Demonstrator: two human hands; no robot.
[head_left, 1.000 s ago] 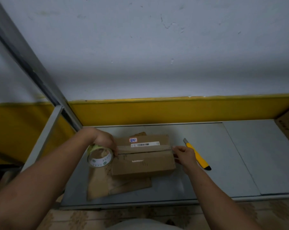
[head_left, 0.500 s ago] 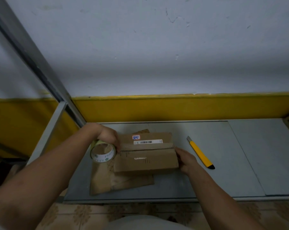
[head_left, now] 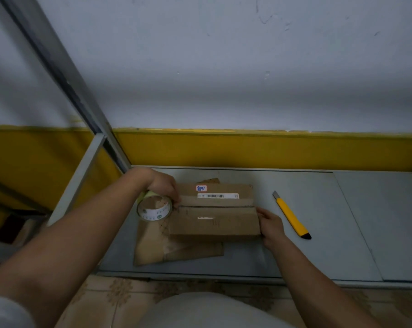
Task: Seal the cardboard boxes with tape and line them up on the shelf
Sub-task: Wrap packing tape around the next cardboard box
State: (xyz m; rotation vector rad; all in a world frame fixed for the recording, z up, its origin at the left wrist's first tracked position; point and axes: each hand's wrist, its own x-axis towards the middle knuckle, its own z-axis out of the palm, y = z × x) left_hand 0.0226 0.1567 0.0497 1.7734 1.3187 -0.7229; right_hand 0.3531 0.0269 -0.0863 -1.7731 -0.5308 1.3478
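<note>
The fingers of the left hand are curled over a roll of clear packing tape with a white printed core. Their tips press down where the centre seam of the brown cardboard box meets its left end. The right hand grips the box's opposite end, thumb on the top edge and fingers bent down the side face.

The seam follows the box's long axis, left to right, so it lies straight across from the left fingers towards the right hand. Judged from this, the roll is best drawn rightward along that line while the right hand braces the far end.

The box rests on a flattened sheet of brown cardboard near the front left of the grey metal shelf. A yellow utility knife lies just beyond the right hand, so that hand is the nearer one for cutting.
</note>
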